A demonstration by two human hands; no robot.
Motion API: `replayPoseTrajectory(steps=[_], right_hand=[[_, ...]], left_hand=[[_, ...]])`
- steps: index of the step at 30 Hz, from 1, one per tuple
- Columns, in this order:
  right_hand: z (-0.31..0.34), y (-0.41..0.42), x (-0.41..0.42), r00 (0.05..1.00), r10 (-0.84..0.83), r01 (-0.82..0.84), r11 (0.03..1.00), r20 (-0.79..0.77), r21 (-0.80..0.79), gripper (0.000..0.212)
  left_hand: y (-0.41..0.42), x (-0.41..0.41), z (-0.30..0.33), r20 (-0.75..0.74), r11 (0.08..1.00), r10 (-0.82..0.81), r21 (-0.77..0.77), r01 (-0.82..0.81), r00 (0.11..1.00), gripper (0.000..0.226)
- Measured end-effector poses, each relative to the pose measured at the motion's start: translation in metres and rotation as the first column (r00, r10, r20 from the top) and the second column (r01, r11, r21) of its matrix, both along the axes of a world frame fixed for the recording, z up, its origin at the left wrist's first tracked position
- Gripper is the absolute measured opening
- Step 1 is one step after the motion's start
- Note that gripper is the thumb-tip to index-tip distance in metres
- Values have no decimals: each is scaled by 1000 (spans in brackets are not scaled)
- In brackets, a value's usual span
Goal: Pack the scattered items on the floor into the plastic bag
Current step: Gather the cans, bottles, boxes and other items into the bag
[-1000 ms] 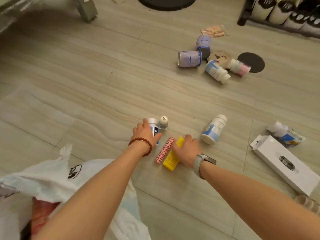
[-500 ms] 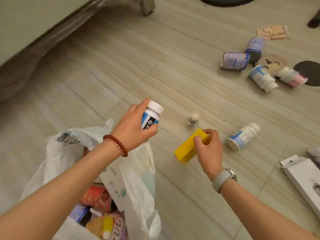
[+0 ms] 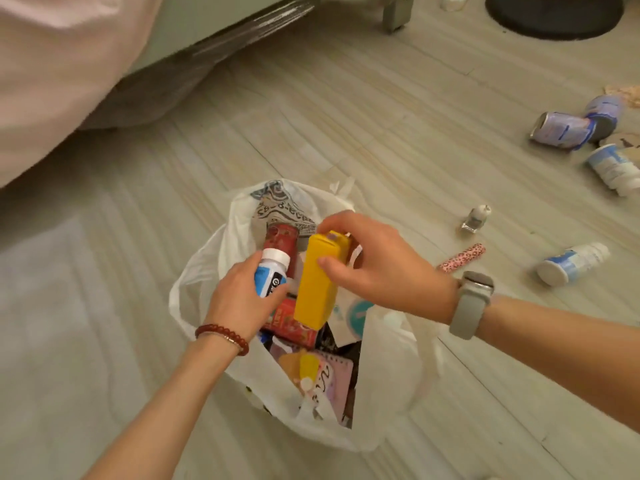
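Note:
A white plastic bag (image 3: 204, 271) stands open on the floor, holding several packed items. Over its mouth my left hand (image 3: 239, 299) grips a small blue-and-white bottle (image 3: 272, 277) with a white cap. Beside it my right hand (image 3: 377, 271) holds a yellow box (image 3: 317, 285) upright by its top end, its lower end just above the bag's contents. On the floor to the right lie a pink leopard-print tube (image 3: 462, 258), a small glass bottle (image 3: 476, 218) and a white-and-blue bottle (image 3: 571, 265) on its side.
Farther right lie two purple-labelled cans (image 3: 561, 129) and another white bottle (image 3: 614, 169). A bed with pink cover (image 3: 59, 71) fills the upper left, its leg (image 3: 398, 10) at the top. A dark round base (image 3: 554, 15) sits at the top right.
Both hands lifted the bottle and the yellow box off the floor and carried them left over the open bag. The view swung left with them.

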State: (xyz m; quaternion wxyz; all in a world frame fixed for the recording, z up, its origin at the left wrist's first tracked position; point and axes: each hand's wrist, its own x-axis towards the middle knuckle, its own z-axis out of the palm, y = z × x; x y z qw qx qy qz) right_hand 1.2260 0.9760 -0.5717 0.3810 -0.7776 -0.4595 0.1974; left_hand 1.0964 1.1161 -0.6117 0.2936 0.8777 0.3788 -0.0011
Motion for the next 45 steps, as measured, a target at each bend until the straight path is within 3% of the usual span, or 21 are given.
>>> replayPoseTrajectory(steps=[2,5,10,12,14,16,18,21,24,27,30,34,36,40,43,45], right_hand=[[-13,19,-10,996,61,-46,975,64,-219,38],[-22,40,-18,988,82,-39,955,134,-295,41],[-3,18,-6,977,-10,-11,995,211,101,33],[-3,1,17,956,-177,126,968,235,218,31],[-13,-17,47,917,-358,316,921,176,228,30],[-33,-40,76,857,-484,466,874,174,138,30],[-60,-66,100,836,-489,519,852,250,-68,34],[-106,-102,124,918,-184,359,763,353,-537,44],[-144,-119,132,948,85,176,659,306,-731,49],[-165,-124,133,951,55,183,693,304,-697,43],[-182,-133,132,930,-185,346,736,318,-582,36],[-203,-154,124,793,-492,606,699,360,-380,26],[-212,-170,116,712,-580,697,651,396,-301,34],[-224,-193,107,662,-635,739,641,398,-206,44],[-225,-194,107,659,-640,742,640,394,-201,42],[-225,-193,107,667,-637,737,642,387,-212,41]], left_hand=[[6,-3,-8,7,999,31,-9,-31,999,56],[13,-5,-4,152,994,105,-3,-106,983,47],[8,1,17,376,992,67,73,-102,924,35],[2,18,24,398,994,-34,106,-9,917,33],[-7,42,31,393,984,-148,151,95,907,35],[-18,70,36,374,959,-263,199,201,889,40],[-30,102,38,334,927,-359,239,290,871,50],[-49,144,32,251,886,-453,232,401,855,50],[-66,177,13,114,827,-557,166,537,823,45],[-78,211,-6,-30,775,-625,102,624,780,50],[-94,253,-29,-116,764,-638,22,645,761,54],[-128,305,-63,-156,723,-690,-102,683,707,60],[-143,323,-81,-144,690,-724,-151,708,675,66],[-160,331,-115,-135,631,-775,-109,768,618,54],[-162,327,-122,-148,650,-751,8,760,644,33],[-158,325,-115,-153,684,-721,1,730,676,31]])
